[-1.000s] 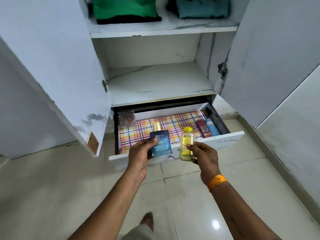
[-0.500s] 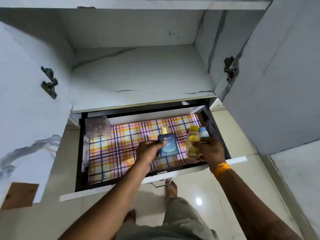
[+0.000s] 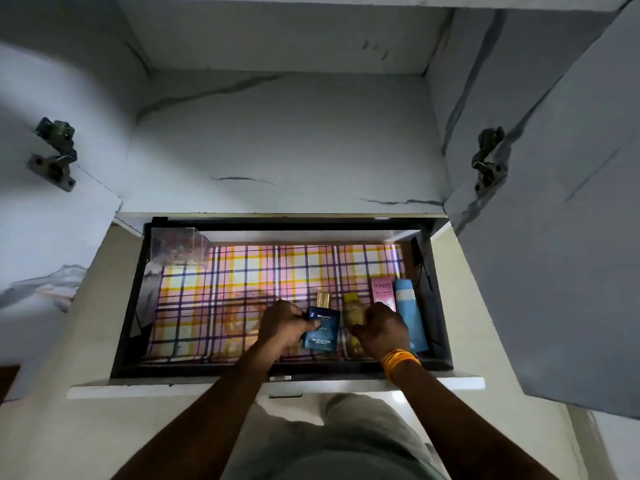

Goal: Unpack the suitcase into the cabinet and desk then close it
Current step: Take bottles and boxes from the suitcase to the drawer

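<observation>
White marbled panels frame the head view: a cabinet [image 3: 284,140] with both doors swung wide, its shelf bare in what shows, and below it a pulled-out drawer [image 3: 277,386] lined with checked paper [image 3: 249,271].

Taking the drawer as the landmark, both hands work at its front right part. The left hand [image 3: 282,323] has its fingers and thumb curled round a blue perfume bottle [image 3: 321,329] with a gold cap, which points toward the back of the drawer. Just right of it, the right hand [image 3: 382,329] (an orange band sits on its wrist) grips a yellow bottle [image 3: 352,311] near its lower half. Whether either bottle already rests on the lining I cannot tell. Against the drawer's right wall lie a pink tube [image 3: 382,289] and a light blue tube [image 3: 408,313], side by side and touching or nearly so. A clear plastic box [image 3: 176,245] sits in the back left corner.

The step in hand looks like setting these two toiletries down. To do it well, I would lower each until its side lies flat on the lining, keeping the yellow one parallel to the pink tube so nothing rolls, then loosen the fingers and lift straight up. The glass perfume bottle deserves the gentler landing. The suitcase is out of view.
</observation>
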